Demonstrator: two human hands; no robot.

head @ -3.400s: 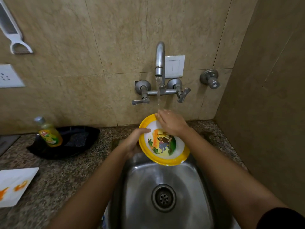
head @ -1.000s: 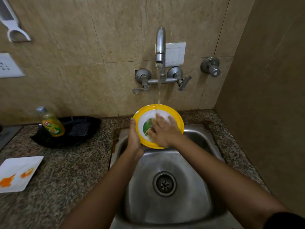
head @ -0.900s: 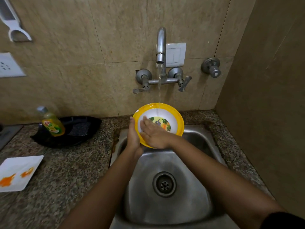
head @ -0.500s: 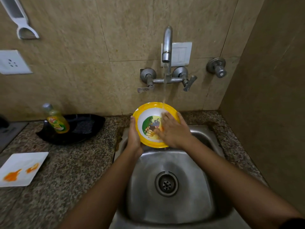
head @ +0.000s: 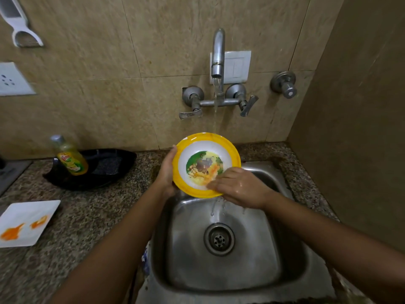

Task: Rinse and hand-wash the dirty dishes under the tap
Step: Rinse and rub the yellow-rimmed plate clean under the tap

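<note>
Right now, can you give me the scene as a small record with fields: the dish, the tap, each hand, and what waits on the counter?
dish: yellow bowl, tilted toward the camera, over the sink
tap: tap on; its water stream lands on the bowl's upper rim
left hand: left hand grips the bowl's left rim
right hand: right hand, fingers flat, rubbing the bowl's lower right inside
counter: white plate with orange stains; soap bottle at the black tray
</note>
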